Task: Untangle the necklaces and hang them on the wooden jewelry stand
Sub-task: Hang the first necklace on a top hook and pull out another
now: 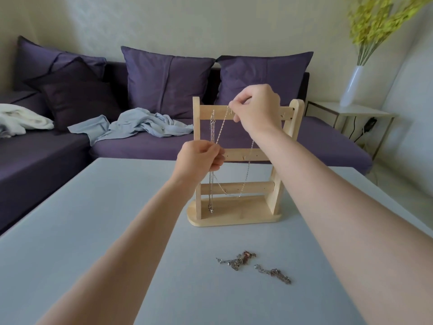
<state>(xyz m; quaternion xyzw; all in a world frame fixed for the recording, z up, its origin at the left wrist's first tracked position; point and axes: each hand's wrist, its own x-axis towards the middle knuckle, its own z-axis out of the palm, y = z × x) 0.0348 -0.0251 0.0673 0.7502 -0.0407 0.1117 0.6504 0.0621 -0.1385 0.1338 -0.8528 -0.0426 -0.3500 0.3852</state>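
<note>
Nearest the camera, two small tangles of chain are lying on the pale table (pixel 93 231): a silver and copper-toned clump (pixel 236 260) and, just to its right, a short silver chain (pixel 274 273) running diagonally toward the near right. Beyond them the wooden jewelry stand (pixel 243 156) is standing upright with its three crossbars running left to right. One thin necklace (pixel 211 174) is hanging straight down from a hook at the left of the top bar. The right hand (pixel 255 109) is pinching a silver chain necklace (pixel 248 165) up at the top bar, while the left hand (pixel 199 158) is pinching the same chain lower down, so it is drooping in a long loop in front of the stand. No writing is readable. Behind, a purple sofa (pixel 140 144) is holding crumpled pale blue cloth (pixel 138 125).
</note>
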